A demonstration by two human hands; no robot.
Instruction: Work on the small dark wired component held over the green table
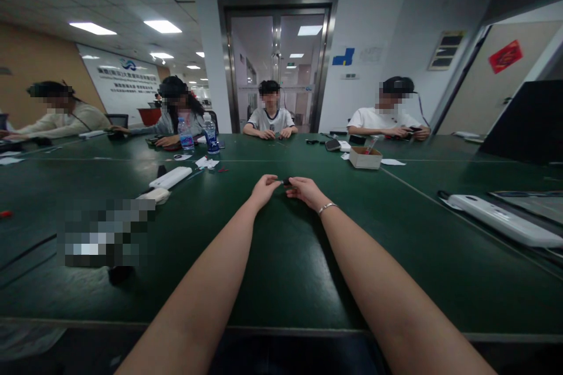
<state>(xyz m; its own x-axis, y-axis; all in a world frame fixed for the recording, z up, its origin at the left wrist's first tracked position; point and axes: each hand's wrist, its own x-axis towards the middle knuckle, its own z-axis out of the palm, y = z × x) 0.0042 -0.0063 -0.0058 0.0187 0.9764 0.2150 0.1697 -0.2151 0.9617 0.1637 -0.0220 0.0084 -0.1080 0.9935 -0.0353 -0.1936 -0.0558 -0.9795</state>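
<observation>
Both my arms reach forward over a dark green table (pixel 281 258). My left hand (pixel 264 188) and my right hand (pixel 305 189) meet near the table's middle, fingers curled and pinched together on a small dark object (pixel 285 181) between them. The object is too small to name. A thin bracelet (pixel 326 207) sits on my right wrist.
A white power strip (pixel 170 177) lies at left, another (pixel 501 220) at right beside a dark laptop (pixel 528 123). A small cardboard box (pixel 365 157) and two water bottles (pixel 210 135) stand farther off. Several people sit at the far side, hands on the table.
</observation>
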